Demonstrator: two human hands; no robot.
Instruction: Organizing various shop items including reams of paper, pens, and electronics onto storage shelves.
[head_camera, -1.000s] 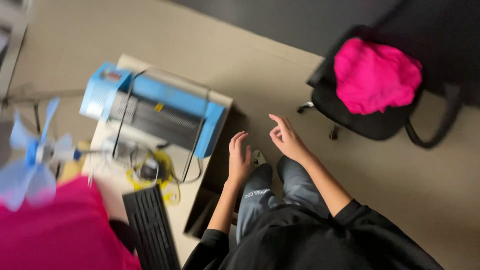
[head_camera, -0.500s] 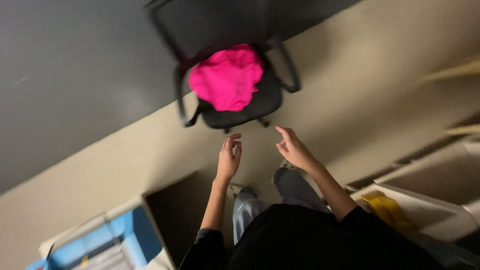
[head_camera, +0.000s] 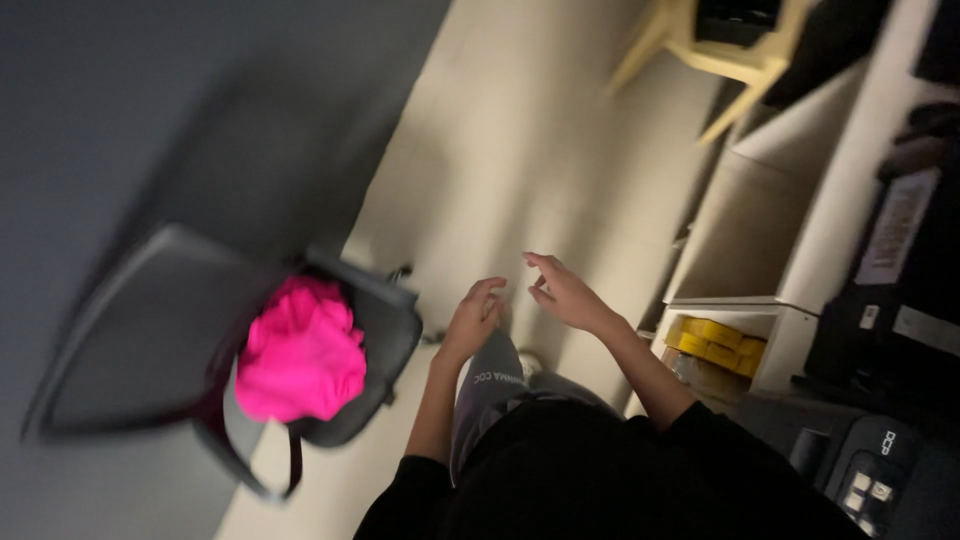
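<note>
1. Your hands are both empty and held out in the air ahead of your lap. Your left hand (head_camera: 475, 315) has its fingers loosely curled with nothing between them. Your right hand (head_camera: 562, 290) is open, fingers spread and pointing forward. They are near each other but not touching, and neither rests on anything.
2. Just below them are your grey trousers (head_camera: 495, 385) and black top (head_camera: 600, 470). You appear to be seated or leaning forward, which would explain why the arms hang free above the legs.
3. Nearest to your left hand, though apart from it, is a black office chair (head_camera: 160, 340) on the pale floor (head_camera: 480, 170). A bright pink cloth (head_camera: 300, 350) lies bunched on its seat, looking dropped there rather than folded.
4. On your right, a white shelf unit (head_camera: 780, 330) holds yellow items (head_camera: 715, 342) in an open compartment. Dark office equipment (head_camera: 880, 470) with buttons sits further right.
5. At the top, part of a yellow wooden piece of furniture (head_camera: 730, 60) shows; blur hides its details.
</note>
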